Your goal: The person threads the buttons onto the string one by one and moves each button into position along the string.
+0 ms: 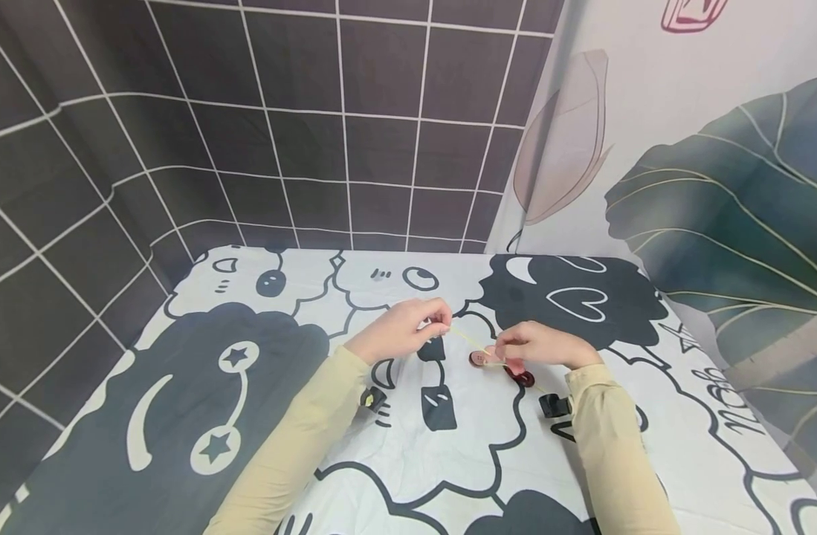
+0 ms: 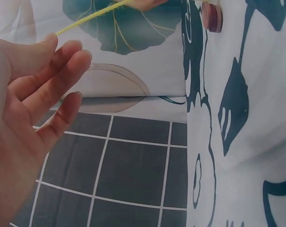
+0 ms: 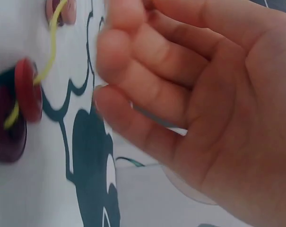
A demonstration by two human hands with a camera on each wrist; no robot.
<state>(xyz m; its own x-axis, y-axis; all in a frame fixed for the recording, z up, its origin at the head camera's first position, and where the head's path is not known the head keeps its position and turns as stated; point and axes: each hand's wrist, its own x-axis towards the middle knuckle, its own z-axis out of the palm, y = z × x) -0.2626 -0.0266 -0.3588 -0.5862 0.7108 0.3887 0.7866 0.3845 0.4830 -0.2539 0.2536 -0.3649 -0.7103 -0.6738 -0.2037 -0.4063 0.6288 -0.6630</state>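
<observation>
Pinching yellow cord (image 2: 91,17) over printed cloth (image 1: 468,464), left hand (image 1: 404,327) and right hand (image 1: 542,345) curl loosely before gridded drapery (image 1: 381,82).

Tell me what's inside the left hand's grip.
The left hand pinches a yellow cord, which runs out straight toward the right hand. The stretch inside the grip is covered, so whether the cord ends there cannot be seen.

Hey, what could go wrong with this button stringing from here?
The string runs taut from the left hand, so a hard tug might slip it free. The red button and dark button are threaded on it and could slide off the far end, where I can't make out a knot.
</observation>
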